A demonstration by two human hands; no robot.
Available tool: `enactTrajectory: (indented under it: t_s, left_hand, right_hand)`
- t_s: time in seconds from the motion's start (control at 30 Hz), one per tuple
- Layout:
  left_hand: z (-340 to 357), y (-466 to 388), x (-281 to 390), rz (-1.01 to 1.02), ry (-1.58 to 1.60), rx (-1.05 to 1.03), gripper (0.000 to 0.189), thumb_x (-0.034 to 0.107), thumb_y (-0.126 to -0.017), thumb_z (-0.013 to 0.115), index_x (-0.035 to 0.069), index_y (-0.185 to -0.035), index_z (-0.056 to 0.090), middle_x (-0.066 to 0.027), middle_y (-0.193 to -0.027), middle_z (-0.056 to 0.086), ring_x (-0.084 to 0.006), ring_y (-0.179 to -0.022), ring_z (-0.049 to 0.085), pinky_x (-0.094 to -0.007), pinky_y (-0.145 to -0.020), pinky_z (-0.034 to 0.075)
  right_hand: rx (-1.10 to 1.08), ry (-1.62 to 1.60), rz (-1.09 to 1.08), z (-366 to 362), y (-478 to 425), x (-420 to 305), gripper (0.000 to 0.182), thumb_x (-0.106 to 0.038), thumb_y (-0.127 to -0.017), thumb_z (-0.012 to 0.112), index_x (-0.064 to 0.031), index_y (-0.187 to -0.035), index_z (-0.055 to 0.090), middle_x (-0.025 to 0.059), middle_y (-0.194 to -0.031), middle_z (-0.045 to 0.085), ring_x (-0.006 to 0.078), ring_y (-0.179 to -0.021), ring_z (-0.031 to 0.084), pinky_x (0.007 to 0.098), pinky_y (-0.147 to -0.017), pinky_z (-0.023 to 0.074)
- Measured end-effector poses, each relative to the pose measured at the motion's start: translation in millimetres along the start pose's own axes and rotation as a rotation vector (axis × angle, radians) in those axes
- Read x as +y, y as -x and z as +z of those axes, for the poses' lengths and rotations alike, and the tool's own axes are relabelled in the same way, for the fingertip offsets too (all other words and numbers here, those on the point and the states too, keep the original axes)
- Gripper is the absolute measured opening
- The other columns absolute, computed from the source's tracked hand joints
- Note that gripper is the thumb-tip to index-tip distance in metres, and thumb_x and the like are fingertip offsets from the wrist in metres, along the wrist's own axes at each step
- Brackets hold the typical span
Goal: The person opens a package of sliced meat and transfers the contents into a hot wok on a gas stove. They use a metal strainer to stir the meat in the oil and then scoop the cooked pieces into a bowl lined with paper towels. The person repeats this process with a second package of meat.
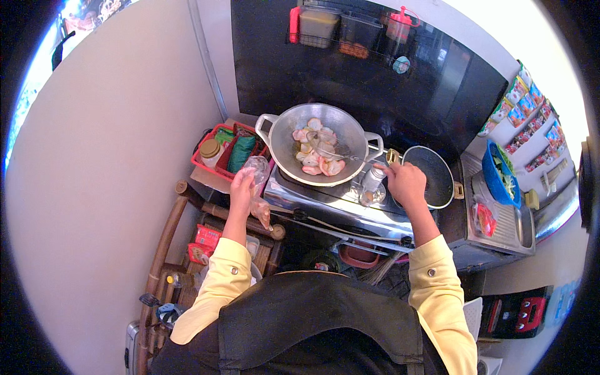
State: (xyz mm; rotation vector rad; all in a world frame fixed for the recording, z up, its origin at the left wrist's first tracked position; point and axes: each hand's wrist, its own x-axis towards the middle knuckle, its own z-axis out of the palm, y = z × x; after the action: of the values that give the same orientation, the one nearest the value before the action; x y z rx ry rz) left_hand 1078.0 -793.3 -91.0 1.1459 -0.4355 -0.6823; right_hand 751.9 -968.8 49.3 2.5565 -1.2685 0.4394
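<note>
A wide two-handled metal wok (281, 136) rests on the left side of the gas stove (300, 201), holding several pale, pink-edged slices of food (331, 166). My right hand (407, 183) is closed around the handle of a wire skimmer (323, 149), whose head lies among the slices. My left hand (243, 186), left of the wok's front edge, grips a clear plastic bag (258, 169) that hangs down beside the stove; what is inside is hard to tell. Near my right hand, a white-topped shaker bottle (373, 180) stands between the wok and a dark frying pan (431, 176).
Left of the wok sits a red basket (218, 171) with a jar and packets. A bamboo shelf (164, 239) stands below it. At the right, a blue basket (497, 176) of greens is beside the steel sink (522, 225). Containers hang on the rear panel (300, 75).
</note>
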Motion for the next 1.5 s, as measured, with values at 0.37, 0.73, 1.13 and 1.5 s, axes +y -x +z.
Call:
enactTrajectory:
  t_s: [0.37,0.73,1.13,1.5]
  left_hand:
    - [-11.3,2.8,3.5,0.030,-0.067,0.024,0.017,0.010,-0.084,0.051,0.006,-0.098,0.058,0.0053,-0.081,0.051,-0.0042,-0.069,0.042,-0.0175,-0.064,0.036]
    - [-13.0,9.1,9.0,0.006,-0.001,0.016,0.017,0.011,-0.084,0.052,0.006,-0.099,0.058,0.0054,-0.080,0.051,-0.0040,-0.069,0.042,-0.0173,-0.065,0.036]
    - [-14.3,5.0,9.3,-0.001,0.012,-0.015,0.016,0.012,-0.083,0.054,0.005,-0.097,0.058,0.0043,-0.080,0.052,-0.0038,-0.069,0.042,-0.0177,-0.063,0.036]
    - [54.4,-24.3,28.8,0.220,-0.586,-0.214,0.022,0.018,-0.079,0.061,-0.002,-0.087,0.060,-0.0077,-0.080,0.061,-0.0114,-0.074,0.056,-0.0253,-0.069,0.044]
  right_hand:
    - [0.180,0.264,-0.115,-63.2,-51.5,6.1,0.007,-0.006,-0.059,0.061,-0.0057,-0.066,0.059,0.0120,-0.076,0.051,0.0257,-0.065,0.057,0.0361,-0.056,0.0460]
    - [-0.358,0.080,-0.074,-8.3,-22.9,-11.6,0.013,-0.012,-0.075,0.053,-0.0028,-0.085,0.054,0.0179,-0.075,0.061,0.0334,-0.068,0.061,0.0440,-0.060,0.0480]
    - [-0.014,-0.145,0.129,39.7,47.7,-0.8,0.015,-0.023,-0.082,0.051,-0.0126,-0.093,0.053,0.0151,-0.068,0.055,0.0338,-0.060,0.057,0.0441,-0.052,0.0461]
    - [-0.052,-0.204,0.256,15.7,90.1,-18.1,0.019,-0.023,-0.084,0.050,-0.0173,-0.100,0.057,0.0133,-0.071,0.053,0.0326,-0.063,0.056,0.0423,-0.054,0.0449]
